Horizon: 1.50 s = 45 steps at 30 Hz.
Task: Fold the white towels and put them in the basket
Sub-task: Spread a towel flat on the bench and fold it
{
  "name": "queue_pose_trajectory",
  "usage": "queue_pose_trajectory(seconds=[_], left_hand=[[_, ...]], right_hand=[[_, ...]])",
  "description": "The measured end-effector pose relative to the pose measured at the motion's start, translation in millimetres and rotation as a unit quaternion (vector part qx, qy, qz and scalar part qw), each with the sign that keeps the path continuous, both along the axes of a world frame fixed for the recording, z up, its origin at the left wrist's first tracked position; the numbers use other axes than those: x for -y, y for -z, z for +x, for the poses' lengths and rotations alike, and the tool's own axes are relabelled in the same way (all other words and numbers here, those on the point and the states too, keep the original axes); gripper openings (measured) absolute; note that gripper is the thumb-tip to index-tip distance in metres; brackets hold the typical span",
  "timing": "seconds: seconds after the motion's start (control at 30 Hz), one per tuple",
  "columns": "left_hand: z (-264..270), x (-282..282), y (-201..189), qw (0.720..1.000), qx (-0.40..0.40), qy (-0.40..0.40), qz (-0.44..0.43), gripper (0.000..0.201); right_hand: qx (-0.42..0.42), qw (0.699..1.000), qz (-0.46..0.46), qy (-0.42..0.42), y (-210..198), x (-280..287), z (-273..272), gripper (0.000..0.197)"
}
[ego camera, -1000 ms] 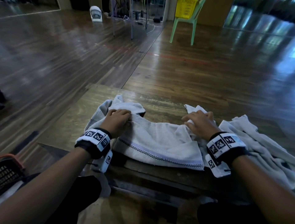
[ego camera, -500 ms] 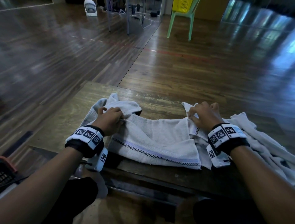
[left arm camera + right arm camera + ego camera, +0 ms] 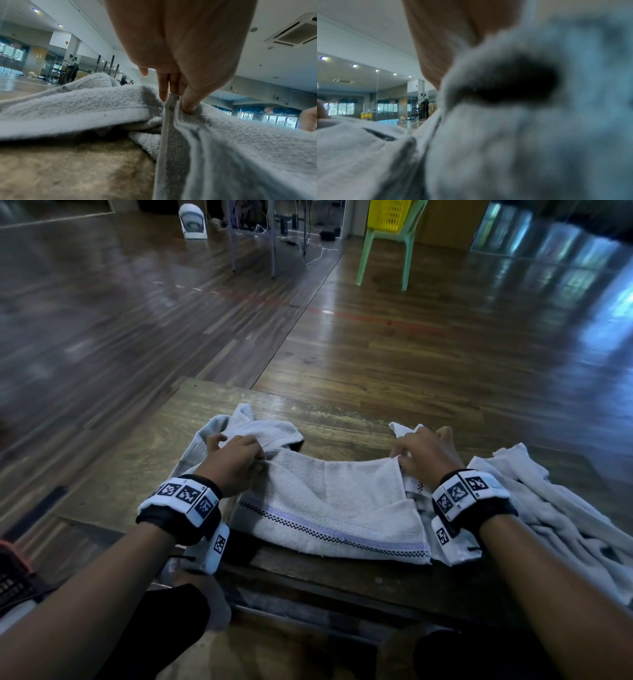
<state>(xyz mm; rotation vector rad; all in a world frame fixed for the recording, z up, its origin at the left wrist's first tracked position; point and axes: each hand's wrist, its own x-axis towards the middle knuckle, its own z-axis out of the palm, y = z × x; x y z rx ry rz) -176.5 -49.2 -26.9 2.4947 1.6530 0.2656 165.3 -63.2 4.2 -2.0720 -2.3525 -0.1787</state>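
Note:
A white towel (image 3: 329, 501) with a checked and lilac stripe lies partly folded on the low wooden table (image 3: 342, 419). My left hand (image 3: 239, 460) pinches the towel's folded edge at its left end; in the left wrist view the fingers (image 3: 187, 102) nip the hem of the towel (image 3: 223, 135). My right hand (image 3: 418, 453) pinches the towel's right corner. The right wrist view is mostly blurred towel (image 3: 505, 135) close to the lens. A dark basket (image 3: 13, 580) with an orange rim shows at the lower left edge.
More crumpled white towels (image 3: 555, 515) lie on the table's right side. The wooden floor stretches beyond. A green chair (image 3: 383, 251) carrying a yellow crate (image 3: 387, 213), a white fan (image 3: 193, 220) and metal stand legs are far off.
Both hands shifted slightly outward and back along the towel's far edge, stretching it between them. The fingers went from resting on the cloth to pinching it.

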Motion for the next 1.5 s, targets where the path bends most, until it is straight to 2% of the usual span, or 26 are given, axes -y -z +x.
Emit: queue_pose_trajectory(seconds=[0.17, 0.3, 0.4, 0.5, 0.6, 0.73, 0.83, 1.03, 1.13, 1.23, 1.37, 1.5], left_hand=[[-5.4, -4.6, 3.5, 1.000, 0.018, -0.002, -0.006, 0.014], [-8.9, -4.5, 5.3, 0.999, 0.032, 0.003, 0.002, 0.014], [-10.2, -4.8, 6.7, 1.000, 0.025, 0.006, 0.014, 0.011], [-11.1, -6.6, 8.2, 1.000, 0.025, 0.003, 0.011, 0.012], [-11.0, -8.2, 9.8, 1.000, 0.022, 0.001, 0.011, 0.006], [-11.9, -8.7, 10.9, 1.000, 0.015, 0.001, 0.019, 0.002], [-11.8, -8.4, 11.1, 1.000, 0.012, -0.001, 0.018, 0.007], [-9.9, -9.2, 10.4, 1.000, 0.010, -0.008, 0.014, 0.004], [-9.0, -9.9, 11.8, 1.000, 0.010, -0.006, 0.012, 0.004], [-9.6, -10.6, 12.6, 1.000, 0.016, -0.007, 0.011, 0.003], [-11.6, -10.7, 10.8, 1.000, 0.016, -0.008, 0.021, 0.007], [-17.2, -12.4, 9.7, 1.000, 0.006, -0.011, 0.018, 0.008]], right_hand=[[-0.046, 0.992, 0.106, 0.050, -13.9, 6.9, 18.8, 0.015], [-0.112, 0.981, 0.133, 0.082, -21.4, 13.7, 31.6, 0.022], [-0.106, 0.990, 0.090, 0.000, -21.2, 24.5, 26.7, 0.021], [-0.031, 0.996, -0.029, -0.082, -10.0, 35.6, 11.6, 0.019], [0.082, 0.982, -0.136, -0.101, -1.7, 39.1, 1.7, 0.032], [0.139, 0.972, -0.161, -0.095, 1.5, 35.6, -1.2, 0.030], [0.124, 0.974, -0.164, -0.093, 1.0, 32.1, -2.1, 0.021], [-0.007, 0.989, -0.122, -0.087, -12.2, 16.9, -2.1, 0.016], [0.039, 0.994, -0.087, -0.056, -13.2, -3.6, -6.8, 0.017], [0.081, 0.991, -0.102, -0.006, -4.3, -23.7, -10.8, 0.017], [0.081, 0.983, -0.162, 0.044, 10.7, -40.6, -11.4, 0.012], [0.062, 0.977, -0.198, 0.055, 21.8, -43.3, -8.7, 0.010]])
